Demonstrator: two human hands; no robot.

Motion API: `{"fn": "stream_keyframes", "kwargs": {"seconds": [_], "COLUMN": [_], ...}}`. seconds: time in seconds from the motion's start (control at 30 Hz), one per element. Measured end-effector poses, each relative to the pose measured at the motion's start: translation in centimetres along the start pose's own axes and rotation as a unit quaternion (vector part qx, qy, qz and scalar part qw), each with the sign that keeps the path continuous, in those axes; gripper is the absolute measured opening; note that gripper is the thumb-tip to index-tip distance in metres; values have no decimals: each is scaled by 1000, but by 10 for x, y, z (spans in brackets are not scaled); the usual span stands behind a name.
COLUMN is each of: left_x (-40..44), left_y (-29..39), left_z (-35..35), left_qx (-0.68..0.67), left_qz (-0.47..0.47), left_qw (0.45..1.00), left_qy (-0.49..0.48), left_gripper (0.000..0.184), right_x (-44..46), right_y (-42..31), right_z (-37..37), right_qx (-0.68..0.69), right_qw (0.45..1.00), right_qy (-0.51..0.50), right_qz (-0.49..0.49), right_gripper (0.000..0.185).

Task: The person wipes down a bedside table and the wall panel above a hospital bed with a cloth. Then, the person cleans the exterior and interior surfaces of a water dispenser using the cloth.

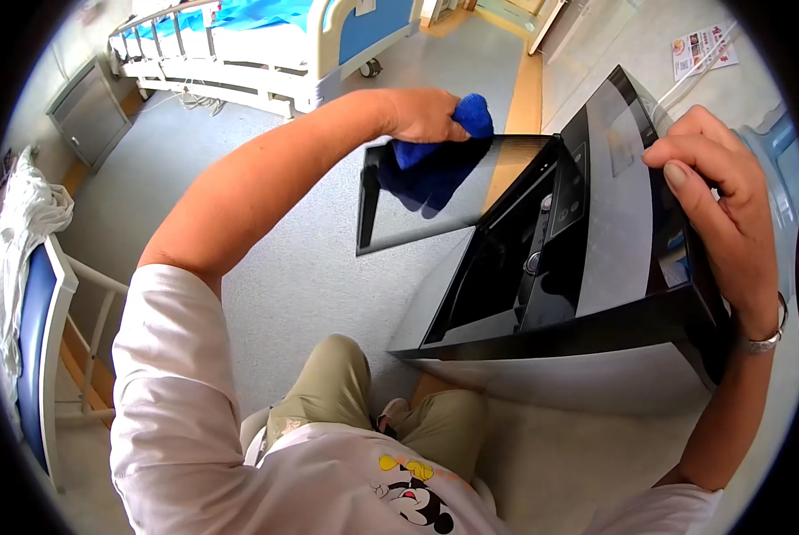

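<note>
My left hand (424,116) is closed around a blue cloth (473,116). The cloth lies against the swung-out dark glass door (417,239) of a water dispenser, and part of it shows through or reflects in the glass. Inside the dispenser (615,250) are silver tap-like fittings (532,262) in a black recess. At its top edge, my right hand (716,178) has bent fingers and thumb against the black rim. A wristband with a metal case sits on the right wrist.
A hospital bed (319,45) with side rails stands at the back. To the left are a folding chair or cot frame (56,294) with white fabric and a grey wall panel (92,111). A white cable (698,67) runs behind the dispenser, beside a printed sheet (704,51).
</note>
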State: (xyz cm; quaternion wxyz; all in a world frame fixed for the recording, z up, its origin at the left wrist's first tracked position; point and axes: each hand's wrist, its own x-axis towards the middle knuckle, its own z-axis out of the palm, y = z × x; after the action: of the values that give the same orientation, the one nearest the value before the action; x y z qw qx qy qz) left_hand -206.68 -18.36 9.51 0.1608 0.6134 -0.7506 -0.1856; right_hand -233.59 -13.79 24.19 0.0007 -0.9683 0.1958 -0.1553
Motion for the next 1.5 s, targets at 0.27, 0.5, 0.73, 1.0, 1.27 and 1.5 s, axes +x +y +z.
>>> {"fn": "stream_keyframes", "kwargs": {"seconds": [0.27,0.5,0.73,1.0,1.27,1.5], "left_x": [-10,24,-4,73,56,-51], "left_y": [2,-2,-23,-14,50,60], "left_z": [90,273,374,300,181,164], "left_qx": [-449,-490,-613,-670,-663,-594], "left_qz": [9,48,-85,-146,107,220], "left_qw": [890,859,781,725,734,763], "left_qy": [-76,143,83,72,104,129], "left_gripper": [41,43,44,54,48,44], "right_x": [4,2,0,-4,-3,3], "right_y": [2,-1,-16,3,-18,-7], "right_z": [0,-1,-4,-7,-4,1], "right_qx": [-14,-19,-91,-134,-148,-33], "right_qw": [1000,998,992,989,982,995], "right_qy": [-7,-35,-64,-46,-48,-50], "right_qz": [8,44,63,-37,105,75], "right_gripper": [14,15,16,19,21,16]}}
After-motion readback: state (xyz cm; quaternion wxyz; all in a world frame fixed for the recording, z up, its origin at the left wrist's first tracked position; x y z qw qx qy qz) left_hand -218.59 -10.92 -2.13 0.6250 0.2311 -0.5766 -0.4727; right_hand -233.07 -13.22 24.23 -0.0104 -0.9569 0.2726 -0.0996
